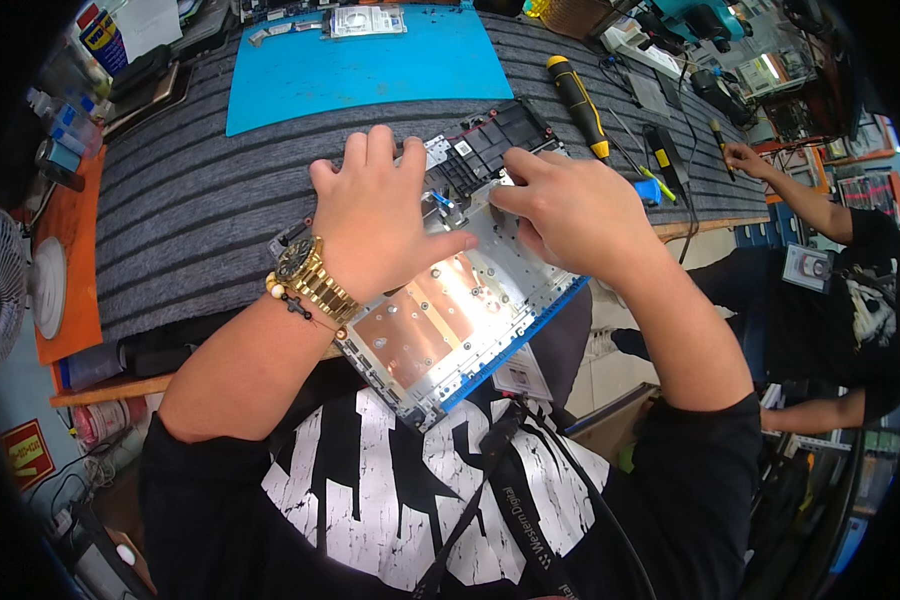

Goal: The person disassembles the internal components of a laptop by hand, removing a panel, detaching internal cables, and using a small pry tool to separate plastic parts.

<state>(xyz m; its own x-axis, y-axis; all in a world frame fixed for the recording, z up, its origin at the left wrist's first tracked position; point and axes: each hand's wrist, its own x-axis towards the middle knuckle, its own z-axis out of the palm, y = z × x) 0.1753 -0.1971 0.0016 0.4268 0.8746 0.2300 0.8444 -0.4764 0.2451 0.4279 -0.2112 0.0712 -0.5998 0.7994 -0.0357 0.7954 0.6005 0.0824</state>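
Printed black shirt [410, 470] nearest the camera, gold watch [315, 272] just above it on the left wrist. Left hand [375, 215]: fingers spread wide, palm down over the laptop shell [425, 315], thumb out across the metal; can't tell how hard it presses. Shell sits between both hands at the table's near side, angled, blue strip [525, 340] toward the body. Right hand [575, 205]: fingers curled, tips at the shell's upper part beside the black plastic section [505, 140]; whatever they pinch is hidden, so can't tell if holding.

Handling, my judgement: left palm should brace flat near the work, thumb off the small blue piece [443, 203]; right fingertips work gently and close in, no twisting of the thin metal.

Edges, left to right: orange board [82, 250] bounds the table's left end; striped cover [195, 200] between it and the shell looks like the best room for sliding. Blue mat [360, 85] lies beyond the left fingers. Shell's near corner juts past the table edge, so pushing down there could tip it. Right side tighter: yellow-black screwdriver [577, 105], green pen [658, 182], then a co-worker's hand [745, 158], well apart.
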